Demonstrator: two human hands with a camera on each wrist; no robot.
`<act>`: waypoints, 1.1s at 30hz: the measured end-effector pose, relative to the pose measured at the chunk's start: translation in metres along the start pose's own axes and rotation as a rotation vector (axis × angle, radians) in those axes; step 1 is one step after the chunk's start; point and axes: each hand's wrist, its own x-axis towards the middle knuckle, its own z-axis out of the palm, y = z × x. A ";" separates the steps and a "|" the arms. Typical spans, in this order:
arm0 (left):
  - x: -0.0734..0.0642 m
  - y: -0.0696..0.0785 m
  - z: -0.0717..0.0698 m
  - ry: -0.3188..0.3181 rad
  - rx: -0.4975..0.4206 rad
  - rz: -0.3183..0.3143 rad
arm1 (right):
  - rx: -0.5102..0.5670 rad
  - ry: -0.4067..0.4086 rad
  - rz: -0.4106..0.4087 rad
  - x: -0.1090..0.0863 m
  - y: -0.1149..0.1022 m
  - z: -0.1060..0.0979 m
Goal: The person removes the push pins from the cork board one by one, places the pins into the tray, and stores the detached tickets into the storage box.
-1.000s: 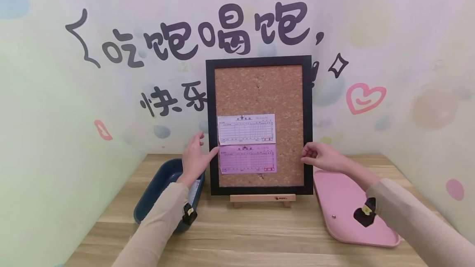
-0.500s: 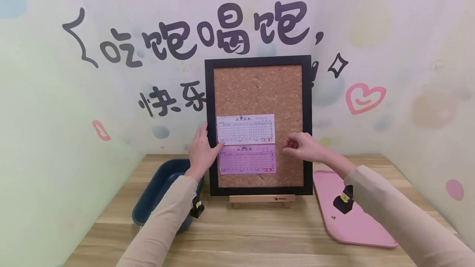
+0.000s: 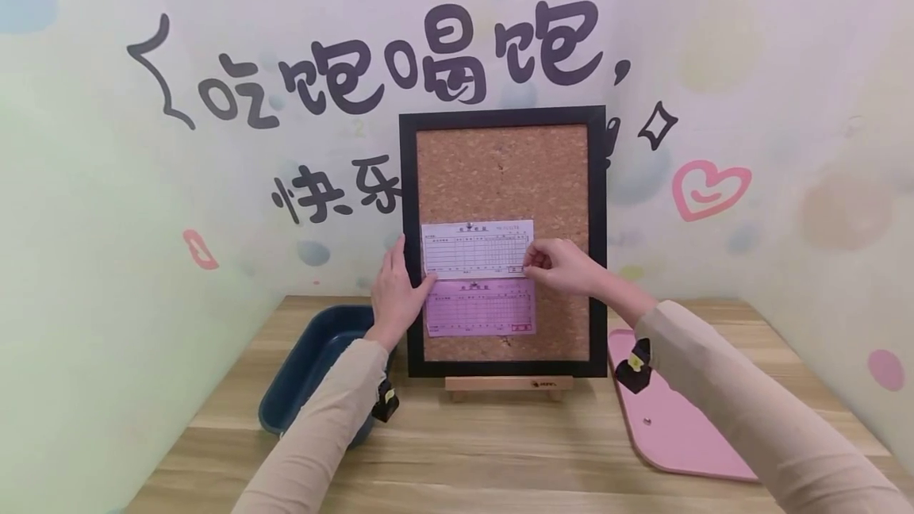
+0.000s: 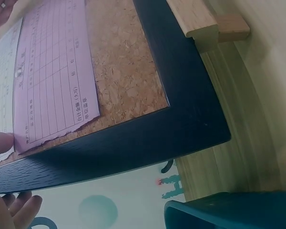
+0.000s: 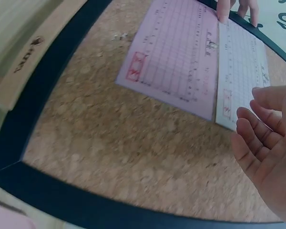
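Note:
A black-framed cork board point(image 3: 500, 173) stands upright on a small wooden easel point(image 3: 510, 383). Two receipt slips are pinned to it, a white slip point(image 3: 464, 251) directly above a purple slip point(image 3: 478, 316), each with a pin at its top. My left hand point(image 3: 397, 296) grips the frame's left side. Its thumb lies in front at the white slip's lower left corner, and the fingers pass behind the frame. My right hand point(image 3: 564, 266) is at the white slip's right edge, fingers bent and thumb tip point(image 5: 261, 94) over the paper. I cannot tell whether it pinches the slip.
A dark blue tray point(image 3: 286, 379) sits left of the board, partly behind the left sleeve. On the right lies a pink tray point(image 3: 678, 435) with a small metal pin point(image 3: 647, 421) on it, partly under the right sleeve. Behind the table is a printed wall.
My left hand has come to the frame's left side and taken hold of it. My right hand has moved left from the frame's right side to the white slip's right edge.

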 end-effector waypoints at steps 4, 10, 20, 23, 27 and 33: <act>0.001 0.003 0.000 -0.013 -0.028 -0.018 | 0.006 0.024 0.007 0.008 -0.005 -0.002; 0.001 0.002 0.000 -0.016 -0.043 -0.019 | -0.010 0.063 -0.006 0.021 -0.013 -0.003; 0.000 0.001 0.000 -0.032 -0.047 -0.028 | -0.040 0.115 -0.016 0.037 -0.026 0.002; 0.000 0.001 0.000 -0.033 -0.047 -0.031 | -0.053 0.129 -0.016 0.043 -0.027 0.004; 0.002 0.002 0.000 -0.031 -0.041 -0.029 | -0.059 0.144 0.001 0.050 -0.030 0.005; 0.001 0.002 -0.001 -0.038 -0.053 -0.030 | -0.055 0.154 0.016 0.057 -0.035 0.009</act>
